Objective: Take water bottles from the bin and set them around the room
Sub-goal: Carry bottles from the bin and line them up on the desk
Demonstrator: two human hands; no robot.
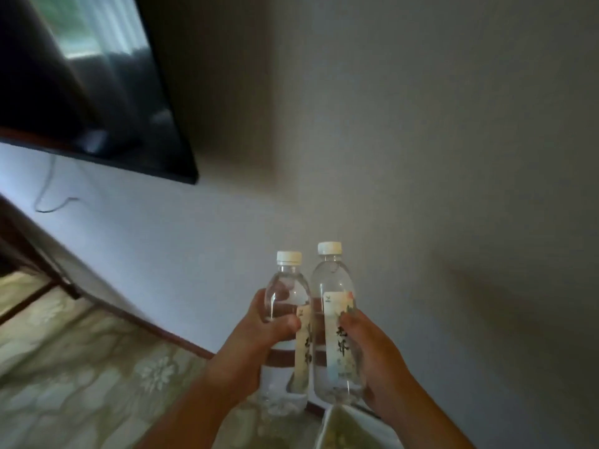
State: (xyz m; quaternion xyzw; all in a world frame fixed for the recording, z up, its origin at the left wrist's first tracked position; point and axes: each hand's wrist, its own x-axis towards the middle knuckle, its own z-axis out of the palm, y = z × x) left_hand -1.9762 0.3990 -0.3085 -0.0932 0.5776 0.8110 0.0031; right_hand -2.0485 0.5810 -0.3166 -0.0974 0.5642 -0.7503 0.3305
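Observation:
Two clear water bottles with white caps and pale labels stand upright side by side in the air in front of me. My left hand (pixel 256 335) wraps around the left bottle (pixel 287 286) at its middle. My right hand (pixel 372 354) grips the right bottle (pixel 334 280) from its right side, thumb on the label. The two bottles almost touch. A white rim of a bin (pixel 327 426) shows at the bottom edge, just below the right bottle.
A dark wall-mounted TV (pixel 90 82) hangs at upper left with a thin cable (pixel 48 196) trailing down the white wall. Patterned green carpet (pixel 81 367) covers the floor at lower left, edged by a brown baseboard (pixel 168 332). Dark furniture (pixel 29 251) stands at far left.

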